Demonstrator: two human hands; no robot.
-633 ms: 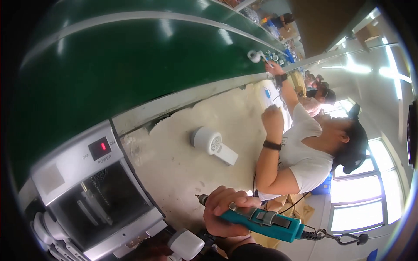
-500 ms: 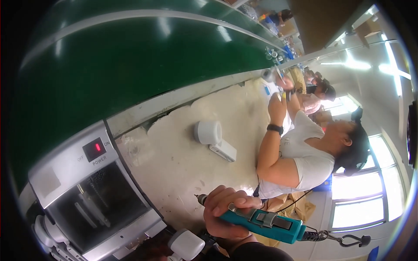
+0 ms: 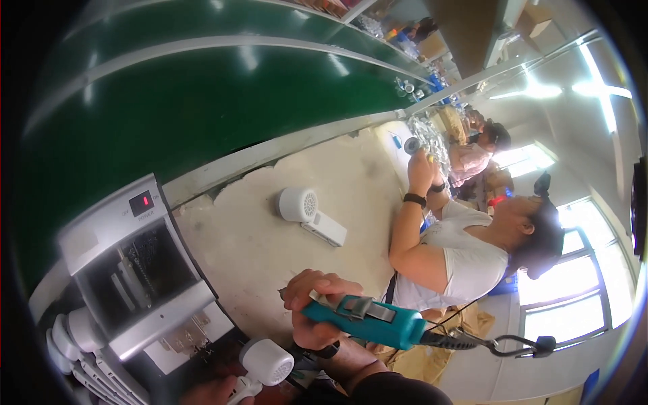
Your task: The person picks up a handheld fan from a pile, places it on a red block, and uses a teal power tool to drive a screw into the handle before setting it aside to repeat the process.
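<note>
My right hand (image 3: 314,300) is wrapped round a teal electric screwdriver (image 3: 371,320), whose tip end points left and is mostly hidden by my fingers. A cord and a hanging hook trail from its right end. At the lower edge, my left hand (image 3: 210,391) grips a white handheld fan (image 3: 268,361) by its handle; shadow and the picture's edge hide part of that hand. Farther up the bench another white fan (image 3: 298,204) lies on its side, its grille showing, touched by neither hand.
A grey screw feeder (image 3: 128,223) with a lit red switch stands on the left. Several white fans (image 3: 71,341) lie in a row beside it. A co-worker in a white shirt (image 3: 466,263) works to the right along the bench (image 3: 250,250). Green belt (image 3: 223,94) runs beyond.
My right hand has moved left and up with the screwdriver. The fan in my left hand has shifted up and left, showing more of its grille. The view has tilted slightly.
</note>
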